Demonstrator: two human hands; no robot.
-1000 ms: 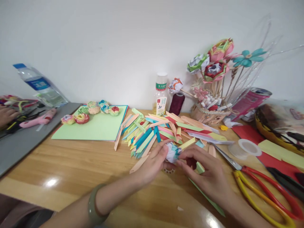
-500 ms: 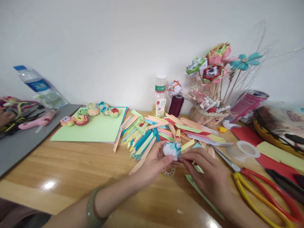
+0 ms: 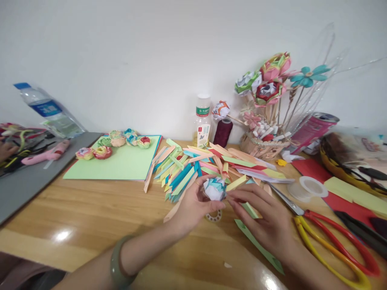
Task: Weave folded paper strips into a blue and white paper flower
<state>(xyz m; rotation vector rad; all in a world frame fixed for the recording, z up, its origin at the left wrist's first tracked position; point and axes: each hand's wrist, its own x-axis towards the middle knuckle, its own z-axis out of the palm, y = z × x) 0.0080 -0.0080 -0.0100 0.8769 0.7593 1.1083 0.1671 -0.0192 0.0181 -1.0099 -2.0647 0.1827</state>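
My left hand (image 3: 190, 207) is curled around a small folded paper flower (image 3: 214, 188) in white and teal, held just above the wooden table (image 3: 99, 209). My right hand (image 3: 266, 219) pinches the flower's right side and also grips a folded green paper strip (image 3: 249, 209). A pile of folded coloured paper strips (image 3: 196, 167) lies right behind both hands. A long green strip (image 3: 260, 247) lies on the table under my right wrist. A small tape ring (image 3: 214, 216) sits below the flower.
Large red and yellow scissors (image 3: 329, 241) and a clear tape roll (image 3: 308, 188) lie at the right. Finished paper flowers (image 3: 102, 152) rest on green card (image 3: 121, 163). A bouquet basket (image 3: 266, 141), thread spool (image 3: 223, 132) and small bottle (image 3: 203, 121) stand behind. Another person's hand (image 3: 6, 151) is at far left.
Both hands have lifted the paper flower slightly and turned it, so its white and teal top now faces up. The view shifted a little; the rest of the table is unchanged.
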